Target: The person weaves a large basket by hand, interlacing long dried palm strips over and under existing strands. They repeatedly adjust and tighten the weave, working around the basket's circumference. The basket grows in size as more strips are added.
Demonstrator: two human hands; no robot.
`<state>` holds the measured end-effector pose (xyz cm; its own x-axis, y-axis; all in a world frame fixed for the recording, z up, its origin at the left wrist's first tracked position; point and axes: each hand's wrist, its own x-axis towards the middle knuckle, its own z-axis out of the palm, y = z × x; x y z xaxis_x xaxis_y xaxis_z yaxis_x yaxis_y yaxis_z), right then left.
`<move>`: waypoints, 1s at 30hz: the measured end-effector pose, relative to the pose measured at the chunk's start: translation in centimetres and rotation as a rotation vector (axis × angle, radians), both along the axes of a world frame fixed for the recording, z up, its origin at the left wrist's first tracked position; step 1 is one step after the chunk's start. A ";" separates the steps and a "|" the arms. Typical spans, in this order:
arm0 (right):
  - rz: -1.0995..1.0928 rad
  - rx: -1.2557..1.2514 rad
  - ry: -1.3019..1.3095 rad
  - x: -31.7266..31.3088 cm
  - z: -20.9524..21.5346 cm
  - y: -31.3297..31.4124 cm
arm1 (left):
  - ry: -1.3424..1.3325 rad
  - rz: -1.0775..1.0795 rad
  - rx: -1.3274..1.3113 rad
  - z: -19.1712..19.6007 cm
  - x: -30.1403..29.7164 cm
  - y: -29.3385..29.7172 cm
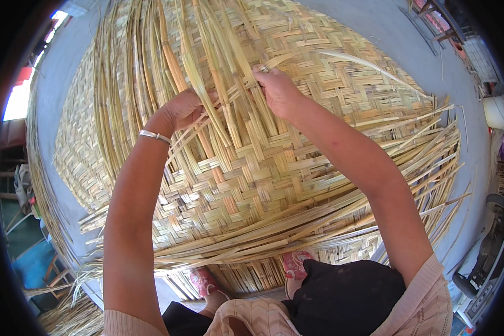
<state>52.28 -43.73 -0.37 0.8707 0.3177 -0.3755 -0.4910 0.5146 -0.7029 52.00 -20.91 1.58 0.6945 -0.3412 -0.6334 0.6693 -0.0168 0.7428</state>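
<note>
Knees (341, 297) below pale woven bamboo mat (297, 145).

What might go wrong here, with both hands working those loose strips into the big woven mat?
The strip pinched in the right hand arcs far out to the side; it might kink or snap if pulled hard. The left hand presses among raised loose strips, whose thin edges could cut bare fingers. Unwoven ends fanning out at the mat edge might slip out of order.
</note>
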 end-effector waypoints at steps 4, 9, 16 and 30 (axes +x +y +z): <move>-0.002 -0.046 0.024 0.2 -0.6 0.2 | -0.019 -0.097 0.069 -0.6 0.6 0.5; 0.003 -0.008 -0.023 0.1 -1.1 0.3 | -0.064 -0.144 0.306 -1.0 1.5 0.5; 0.022 -0.369 0.094 -0.2 -1.3 -1.2 | -0.062 -0.424 0.507 -0.3 0.6 1.5; -0.180 -0.318 0.187 -3.6 -1.2 -7.0 | -0.050 -0.479 0.641 -0.9 -3.8 2.0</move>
